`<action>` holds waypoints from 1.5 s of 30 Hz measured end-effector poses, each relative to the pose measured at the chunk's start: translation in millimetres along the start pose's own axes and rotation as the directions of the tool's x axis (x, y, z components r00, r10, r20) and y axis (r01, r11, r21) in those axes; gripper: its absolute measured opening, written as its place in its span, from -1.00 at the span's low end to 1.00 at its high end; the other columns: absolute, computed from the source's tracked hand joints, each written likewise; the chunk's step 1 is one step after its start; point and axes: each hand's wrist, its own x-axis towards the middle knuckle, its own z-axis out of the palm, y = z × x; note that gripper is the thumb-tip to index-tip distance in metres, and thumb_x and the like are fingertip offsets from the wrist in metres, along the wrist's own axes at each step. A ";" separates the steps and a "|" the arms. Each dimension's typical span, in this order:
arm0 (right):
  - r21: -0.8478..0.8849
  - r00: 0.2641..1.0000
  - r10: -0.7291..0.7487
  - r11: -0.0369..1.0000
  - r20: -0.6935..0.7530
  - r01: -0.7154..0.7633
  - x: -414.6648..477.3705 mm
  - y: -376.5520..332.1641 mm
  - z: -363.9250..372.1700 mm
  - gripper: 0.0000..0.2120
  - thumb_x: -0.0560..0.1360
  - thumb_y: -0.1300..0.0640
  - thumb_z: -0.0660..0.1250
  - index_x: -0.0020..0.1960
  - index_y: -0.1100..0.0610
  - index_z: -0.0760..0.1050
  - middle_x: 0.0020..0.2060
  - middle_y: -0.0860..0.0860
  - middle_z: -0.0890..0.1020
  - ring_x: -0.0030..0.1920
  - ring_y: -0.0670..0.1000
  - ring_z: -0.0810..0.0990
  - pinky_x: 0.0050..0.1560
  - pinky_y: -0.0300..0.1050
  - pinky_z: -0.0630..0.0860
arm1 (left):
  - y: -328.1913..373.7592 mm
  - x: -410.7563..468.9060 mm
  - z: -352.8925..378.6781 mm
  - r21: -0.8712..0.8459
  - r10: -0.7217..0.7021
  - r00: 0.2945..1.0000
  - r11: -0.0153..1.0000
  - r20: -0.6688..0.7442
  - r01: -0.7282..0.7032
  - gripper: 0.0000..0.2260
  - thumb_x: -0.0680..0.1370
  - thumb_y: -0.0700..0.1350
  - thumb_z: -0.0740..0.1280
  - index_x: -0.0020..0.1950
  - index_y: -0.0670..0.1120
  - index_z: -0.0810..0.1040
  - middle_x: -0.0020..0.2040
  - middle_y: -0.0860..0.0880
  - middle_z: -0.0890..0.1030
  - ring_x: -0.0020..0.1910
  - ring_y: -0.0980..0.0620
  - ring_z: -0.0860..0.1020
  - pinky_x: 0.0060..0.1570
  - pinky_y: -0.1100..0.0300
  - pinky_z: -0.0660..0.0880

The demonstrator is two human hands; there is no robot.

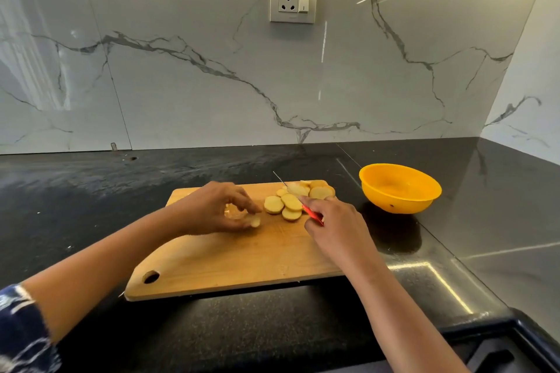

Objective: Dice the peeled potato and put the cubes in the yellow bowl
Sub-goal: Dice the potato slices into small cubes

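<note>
Your right hand grips the knife, its blade over the potato slices just ahead. Your left hand pinches one piece beside them, with the yellow bowl off to the knife hand's right.

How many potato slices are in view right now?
8 slices: three overlapping front-left, four stacked behind them along the knife, one at the fingers of the left hand. Others may be hidden.
</note>
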 end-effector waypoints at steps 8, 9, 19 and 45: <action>0.028 0.992 -0.055 0.998 0.118 0.052 -21.1 -17.9 -2.8 -0.60 0.60 -0.06 0.19 0.43 -0.14 0.33 0.03 -0.12 0.63 -0.25 -0.16 0.43 -0.37 -0.36 0.26 | -25.7 -39.5 6.8 0.159 0.284 0.921 0.955 -0.265 -0.249 -0.68 0.53 0.15 0.25 0.23 0.10 0.55 0.18 0.18 0.58 0.20 0.26 0.49 0.18 0.31 0.44; 0.018 0.990 -0.060 0.998 0.129 0.058 -26.3 -21.1 -2.5 -0.59 0.60 -0.07 0.18 0.44 -0.15 0.31 0.03 -0.12 0.63 -0.27 -0.16 0.41 -0.37 -0.33 0.26 | -27.4 -42.9 7.9 0.207 0.336 0.905 0.935 -0.262 -0.288 -0.69 0.55 0.13 0.25 0.24 0.08 0.56 0.20 0.17 0.57 0.21 0.25 0.49 0.19 0.30 0.44; -0.081 0.985 -0.124 0.988 0.120 0.135 -40.2 -44.0 7.4 -0.55 0.62 -0.08 0.08 0.50 -0.24 0.11 -0.05 -0.11 0.59 -0.09 -0.06 0.52 -0.15 -0.15 0.43 | -26.5 -43.8 13.0 0.443 0.366 0.929 0.842 -0.051 -0.307 -0.63 0.63 0.20 0.04 0.36 0.16 0.42 0.31 0.23 0.47 0.33 0.17 0.40 0.28 0.13 0.35; -0.259 0.925 -0.242 0.911 0.292 0.320 -48.8 -46.8 -11.9 -0.53 0.64 0.01 0.05 0.53 -0.13 0.06 -0.17 -0.06 0.43 -0.16 0.00 0.37 -0.34 -0.20 0.24 | -20.8 -50.9 14.0 0.470 0.298 0.951 0.852 -0.078 -0.228 -0.59 0.60 0.28 -0.03 0.33 0.23 0.41 0.24 0.28 0.51 0.33 0.17 0.38 0.20 0.11 0.23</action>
